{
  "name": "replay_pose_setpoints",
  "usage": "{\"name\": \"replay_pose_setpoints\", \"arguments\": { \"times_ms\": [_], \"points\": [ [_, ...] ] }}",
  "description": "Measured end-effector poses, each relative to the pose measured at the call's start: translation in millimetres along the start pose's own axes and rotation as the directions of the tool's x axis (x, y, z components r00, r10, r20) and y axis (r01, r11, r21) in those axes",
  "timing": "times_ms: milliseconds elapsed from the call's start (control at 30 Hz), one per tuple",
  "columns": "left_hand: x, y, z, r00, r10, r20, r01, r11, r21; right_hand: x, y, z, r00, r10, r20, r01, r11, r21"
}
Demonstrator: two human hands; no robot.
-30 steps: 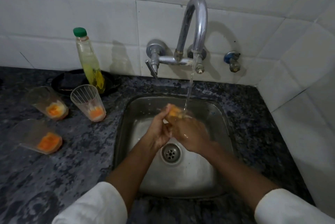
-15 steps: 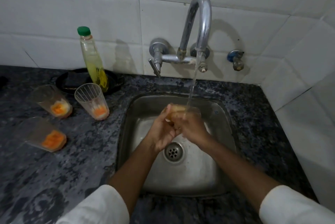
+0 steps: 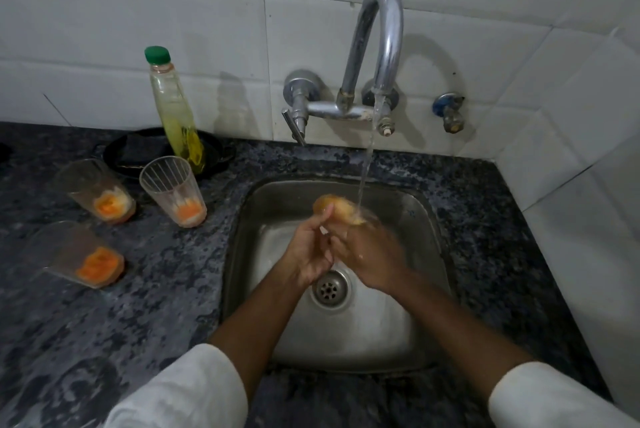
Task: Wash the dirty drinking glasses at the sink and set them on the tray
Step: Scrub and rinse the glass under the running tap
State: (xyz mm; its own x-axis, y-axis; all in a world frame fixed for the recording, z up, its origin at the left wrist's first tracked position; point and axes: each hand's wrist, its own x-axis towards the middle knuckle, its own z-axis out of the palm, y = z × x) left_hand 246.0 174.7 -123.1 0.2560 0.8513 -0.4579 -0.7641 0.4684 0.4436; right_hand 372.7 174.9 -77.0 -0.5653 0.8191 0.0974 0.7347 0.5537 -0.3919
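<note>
Glasses are the job, so I start from the biggest thing: the dark speckled bench (image 3: 145,306) runs around the steel sink (image 3: 427,220), and the curved tap (image 3: 381,33) drops a thin stream of water (image 3: 367,161) into the basin.

On the bench left of the sink three dirty glasses wait, well apart from my hands: a ribbed glass (image 3: 173,192) standing upright nearest the sink, a second glass (image 3: 100,192) leaning just beyond it, and a third glass (image 3: 79,256) nearer me, tilted well over. All three have orange dregs in the bottom. Behind them a green-capped soap bottle (image 3: 173,109) stands on a black dish (image 3: 138,150). I can see no tray.

The glass in hand (image 3: 337,208) sits over the basin right under the stream, its long axis running roughly left to right, orange base to the left. My right hand (image 3: 370,254) is clamped around it; my left hand (image 3: 308,251) has fingers curled against the base end. Both are blurred, so I judge I am scrubbing. Afterwards my left hand is nearer the waiting glasses.
</note>
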Motion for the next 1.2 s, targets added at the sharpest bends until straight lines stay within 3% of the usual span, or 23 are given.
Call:
{"name": "replay_pose_setpoints", "arguments": {
  "times_ms": [100,133,200,267,333,367,433,467,533,600,633,667,733,767,833,900,933,967,1000,1033,1100,1133,1200],
  "points": [
    [0.5,1.1,1.8,0.983,-0.076,-0.165,0.109,0.973,0.204,-7.1,15.7,4.6,0.987,-0.026,0.159,0.072,0.952,-0.297],
    [-1.1,-0.9,1.6,0.977,-0.088,-0.193,0.13,0.968,0.214,-8.2,15.7,9.6,0.98,-0.05,0.193,0.116,0.93,-0.349],
    [-4.3,-5.4,1.0,0.982,-0.086,-0.167,0.119,0.973,0.198,-4.6,11.1,10.3,0.977,0.043,0.208,0.032,0.937,-0.347],
    [-7.0,-12.1,2.4,0.998,-0.021,-0.051,0.026,0.994,0.105,3.5,6.1,13.5,0.979,0.195,0.067,-0.19,0.98,-0.064],
    [-5.3,-17.3,2.1,0.999,0.052,-0.015,-0.052,0.999,0.017,9.7,-3.2,11.2,0.93,0.367,-0.03,-0.344,0.894,0.289],
    [-3.8,-15.5,3.1,0.998,0.059,-0.027,-0.059,0.998,-0.007,8.6,-3.1,8.2,0.951,0.306,-0.042,-0.285,0.921,0.264],
    [-0.5,-3.8,2.7,0.992,0.026,-0.125,-0.011,0.993,0.119,4.2,-0.3,-1.8,0.992,0.061,0.109,-0.049,0.993,-0.109],
    [0.8,1.3,0.6,0.985,-0.005,-0.174,0.046,0.971,0.235,1.4,3.8,-6.2,0.979,-0.015,0.203,0.074,0.956,-0.285],
    [0.9,2.1,-4.3,0.981,-0.041,-0.191,0.103,0.939,0.327,2.2,6.3,-8.8,0.975,-0.004,0.224,0.087,0.929,-0.359],
    [-4.7,-8.6,-3.6,0.995,0.003,-0.098,0.011,0.989,0.145,9.8,-2.7,-1.4,0.992,0.098,0.074,-0.096,0.995,-0.03],
    [-6.8,-14.6,-2.8,0.997,0.023,-0.068,-0.022,0.999,0.027,13.5,-7.6,1.3,0.988,0.153,-0.027,-0.143,0.964,0.223],
    [-5.2,-19.1,-4.4,0.997,0.042,-0.061,-0.045,0.997,-0.063,16.0,-8.5,3.9,0.983,0.175,-0.056,-0.15,0.94,0.305],
    [-1.7,-13.4,-5.4,0.996,0.03,-0.081,-0.032,0.999,-0.03,10.6,-2.9,1.6,0.997,0.022,0.078,-0.026,0.999,0.043],
    [-2.5,-6.3,-3.4,0.993,-0.004,-0.121,0.017,0.994,0.108,5.5,2.1,-0.4,0.977,-0.03,0.211,0.066,0.985,-0.162],
    [-2.8,-0.8,-4.2,0.988,-0.042,-0.15,0.088,0.945,0.314,0.6,14.5,-3.9,0.96,-0.022,0.279,0.113,0.943,-0.314],
    [-6.8,-7.6,-6.4,0.997,-0.004,-0.083,0.022,0.976,0.215,3.9,4.1,-1.6,0.991,0.079,0.106,-0.081,0.997,0.006],
    [-8.1,-13.1,-6.7,0.999,0.023,-0.047,-0.018,0.996,0.092,8.7,-6.5,0.7,0.98,0.198,-0.009,-0.184,0.923,0.338],
    [-7.0,-18.4,-7.8,0.998,0.045,-0.033,-0.045,0.999,-0.017,11.9,-12.8,2.0,0.965,0.251,-0.08,-0.175,0.838,0.517],
    [-3.6,-19.9,-10.8,0.998,0.067,-0.008,-0.067,0.995,-0.074,10.4,-15.9,-1.6,0.972,0.216,-0.092,-0.143,0.853,0.502],
    [-0.7,-16.6,-12.5,0.998,0.067,-0.001,-0.067,0.996,-0.052,5.9,-11.6,-4.9,0.994,0.09,-0.062,-0.066,0.947,0.314],
    [3.4,-3.7,-12.7,0.997,0.002,-0.071,0.013,0.976,0.218,-3.4,0.8,-11.3,0.977,-0.08,0.199,0.116,0.978,-0.176],
    [5.3,-1.9,-14.3,0.993,-0.027,-0.116,0.064,0.943,0.328,-6.9,11.9,-12.3,0.955,-0.057,0.29,0.145,0.945,-0.293],
    [0.9,-7.2,-12.8,0.994,-0.025,-0.104,0.055,0.952,0.303,-5.1,8.1,-9.1,0.963,0.064,0.263,-0.016,0.983,-0.181]
  ]
}}
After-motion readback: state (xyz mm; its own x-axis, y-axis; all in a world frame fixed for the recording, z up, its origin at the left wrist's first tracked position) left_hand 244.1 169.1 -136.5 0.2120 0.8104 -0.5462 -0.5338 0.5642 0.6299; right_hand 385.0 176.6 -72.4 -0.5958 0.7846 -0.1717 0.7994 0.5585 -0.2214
